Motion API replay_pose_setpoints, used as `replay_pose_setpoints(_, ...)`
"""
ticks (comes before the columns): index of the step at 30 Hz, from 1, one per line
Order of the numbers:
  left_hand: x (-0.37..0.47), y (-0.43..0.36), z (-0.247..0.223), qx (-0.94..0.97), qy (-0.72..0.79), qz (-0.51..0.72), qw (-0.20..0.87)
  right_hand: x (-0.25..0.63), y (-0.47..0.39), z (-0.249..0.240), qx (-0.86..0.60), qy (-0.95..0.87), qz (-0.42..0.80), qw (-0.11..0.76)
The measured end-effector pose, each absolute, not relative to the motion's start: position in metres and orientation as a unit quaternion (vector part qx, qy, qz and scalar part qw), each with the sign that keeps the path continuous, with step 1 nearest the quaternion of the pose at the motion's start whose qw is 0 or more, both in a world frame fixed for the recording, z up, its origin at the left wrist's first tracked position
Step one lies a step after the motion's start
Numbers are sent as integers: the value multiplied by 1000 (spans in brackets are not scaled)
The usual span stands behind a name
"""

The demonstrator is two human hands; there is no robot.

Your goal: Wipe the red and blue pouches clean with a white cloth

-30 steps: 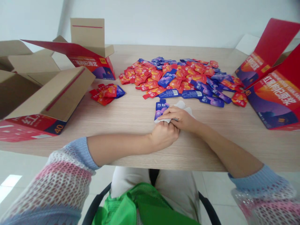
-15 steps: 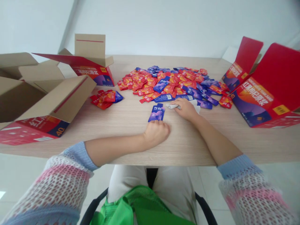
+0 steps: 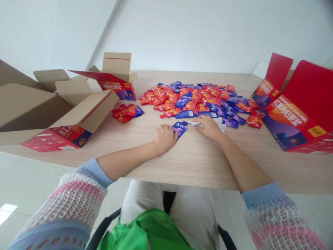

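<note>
My left hand (image 3: 165, 138) rests on the table with its fingers closed on the left end of a purple sachet (image 3: 181, 127). White lettering shows on the sachet, which lies tilted on the wood. Just to the right, my right hand (image 3: 208, 127) is closed round a folded white tissue or cloth (image 3: 220, 122). One end of this white piece sticks out at the fingertips, close to the sachet, and more shows behind the hand. Beyond both hands spreads a heap of red and purple sachets (image 3: 192, 100).
A small pile of sachets (image 3: 126, 113) lies to the left. Open cartons stand around: a large one (image 3: 65, 133) at left, a smaller red one (image 3: 117, 86) behind it, a red one (image 3: 293, 121) at right and another (image 3: 265, 90) behind that. The table's front edge (image 3: 182, 184) is near my lap.
My left hand has shifted away from me and to the left side of the purple sachet, which has turned to a slant. My right hand keeps the white piece. The camera view has tilted slightly.
</note>
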State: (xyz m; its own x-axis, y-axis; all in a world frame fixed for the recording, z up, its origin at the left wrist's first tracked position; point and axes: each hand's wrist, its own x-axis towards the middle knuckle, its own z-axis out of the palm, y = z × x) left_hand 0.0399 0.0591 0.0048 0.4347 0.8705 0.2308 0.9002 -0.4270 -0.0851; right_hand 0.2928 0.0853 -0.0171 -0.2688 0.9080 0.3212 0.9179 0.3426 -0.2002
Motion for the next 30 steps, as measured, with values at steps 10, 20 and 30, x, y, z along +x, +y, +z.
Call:
replay_pose_setpoints(10, 36, 62, 19, -833, -539, -114, 61, 293, 86, -17, -563, -805, -13, 185)
replay_pose_setpoints(20, -29, 161, 35, -656, -699, -282, -41, 295, 86, -20, -559, -808, -21, 186)
replay_pose_setpoints(30, -114, 194, 35, -504, -810, -293, 64, 299, 90, -24, -535, -820, -11, 203)
